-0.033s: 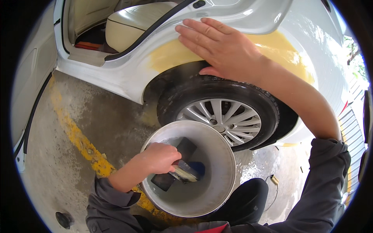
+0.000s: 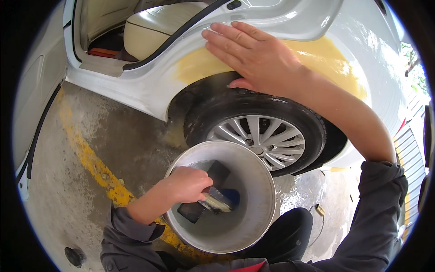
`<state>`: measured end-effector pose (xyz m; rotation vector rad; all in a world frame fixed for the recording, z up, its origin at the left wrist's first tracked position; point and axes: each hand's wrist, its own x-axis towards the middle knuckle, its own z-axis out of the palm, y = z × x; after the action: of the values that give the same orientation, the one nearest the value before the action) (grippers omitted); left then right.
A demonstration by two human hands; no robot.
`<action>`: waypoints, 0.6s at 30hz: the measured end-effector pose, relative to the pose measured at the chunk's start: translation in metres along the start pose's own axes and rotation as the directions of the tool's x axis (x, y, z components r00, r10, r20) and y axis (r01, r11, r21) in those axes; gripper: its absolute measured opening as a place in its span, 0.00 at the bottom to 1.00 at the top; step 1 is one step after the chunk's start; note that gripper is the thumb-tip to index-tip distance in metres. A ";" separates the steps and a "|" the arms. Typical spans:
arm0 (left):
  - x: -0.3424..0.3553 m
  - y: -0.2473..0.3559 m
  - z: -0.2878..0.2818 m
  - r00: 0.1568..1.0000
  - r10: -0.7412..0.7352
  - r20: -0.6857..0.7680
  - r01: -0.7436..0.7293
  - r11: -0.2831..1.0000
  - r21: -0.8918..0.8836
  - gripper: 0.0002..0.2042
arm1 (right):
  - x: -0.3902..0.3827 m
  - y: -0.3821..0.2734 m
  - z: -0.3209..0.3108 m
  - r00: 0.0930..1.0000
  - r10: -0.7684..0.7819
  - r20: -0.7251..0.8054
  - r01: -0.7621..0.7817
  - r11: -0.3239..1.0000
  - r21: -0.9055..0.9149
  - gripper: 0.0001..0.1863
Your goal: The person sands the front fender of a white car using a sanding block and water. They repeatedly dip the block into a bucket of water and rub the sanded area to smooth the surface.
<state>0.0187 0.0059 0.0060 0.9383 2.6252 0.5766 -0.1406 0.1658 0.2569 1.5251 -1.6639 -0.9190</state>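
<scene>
My left hand (image 2: 190, 183) reaches into a white bucket (image 2: 265, 204) of cloudy water, closed on a flat block (image 2: 216, 202) with a pale face. Dark rectangular pads (image 2: 190, 212) and a blue piece (image 2: 230, 196) lie around the block in the bucket. My right hand (image 2: 256, 59) is spread flat, palm down, over the white car's rear fender above the wheel (image 2: 256, 149), on or very near a yellowish patch (image 2: 331, 59) of the bodywork. Its palm and whatever is under it are hidden.
The open car door (image 2: 41, 86) stands at the left, with a cream seat (image 2: 154, 27) inside the doorway. Concrete floor with a yellow painted line (image 2: 102, 174) lies below. A cable with a brass-coloured fitting (image 2: 320, 209) and my dark-trousered knee (image 2: 294, 226) are at lower right.
My right hand has shifted very slightly left across the fender. My left hand and the bucket look the same.
</scene>
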 end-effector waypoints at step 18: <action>0.008 -0.006 -0.003 0.999 0.029 -0.039 -0.034 0.990 -0.137 0.15 | 0.087 -0.107 0.064 0.997 -0.072 0.005 0.071 0.977 -0.200 0.45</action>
<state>0.0085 0.0059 0.0043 0.9357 2.5685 0.7798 -0.1476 0.0760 0.1344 1.4559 -1.4744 -1.0881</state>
